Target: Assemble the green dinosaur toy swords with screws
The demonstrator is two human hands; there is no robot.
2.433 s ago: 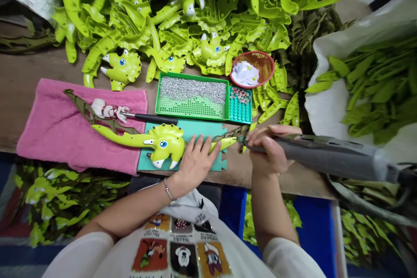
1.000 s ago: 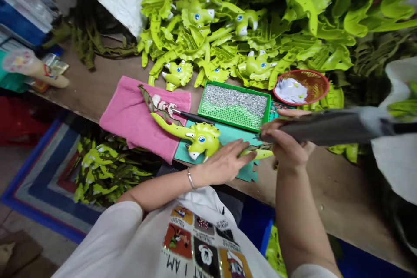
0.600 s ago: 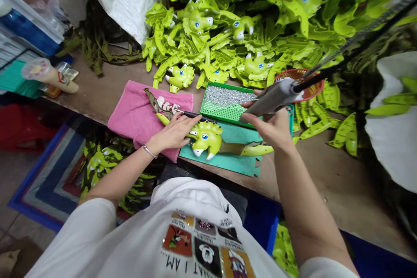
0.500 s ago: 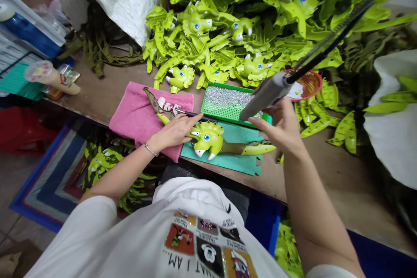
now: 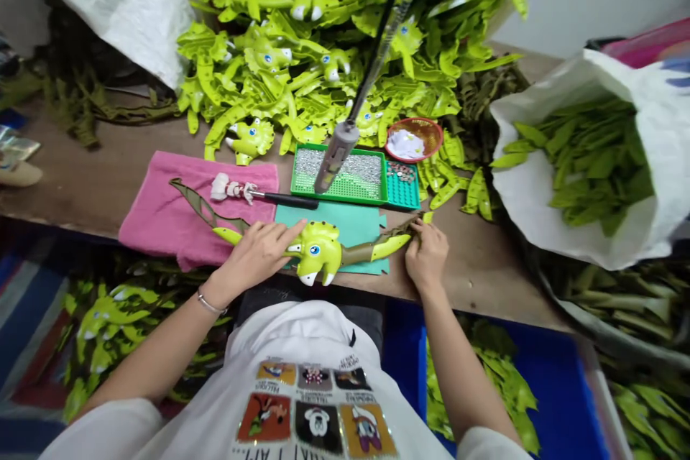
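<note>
A yellow-green toy dinosaur (image 5: 318, 248), with a horned head and long green-and-olive side pieces, lies across a teal mat (image 5: 356, 223). Over the part left of its head is my left hand (image 5: 261, 248), index finger reaching to the head and the other fingers gripping the piece. At the far right end, my right hand (image 5: 428, 248) pinches the tip of the olive piece. Above, a grey electric screwdriver (image 5: 337, 158) hangs from a cord and coil, touched by neither hand. A black-handled tool (image 5: 285, 199) with a white-and-red end lies on the pink towel (image 5: 156, 201).
Behind the mat stand a green tray (image 5: 339, 198) of small screws, a teal tray (image 5: 404, 194) and a red basket (image 5: 425, 131) with white pieces. Green toy parts (image 5: 302, 72) are heaped at the back. A white sack (image 5: 509, 151) of green parts is at right.
My right hand has left the electric screwdriver and come down to the toy's right end. The screwdriver now hangs free. My left hand stays on the toy; the view has shifted right.
</note>
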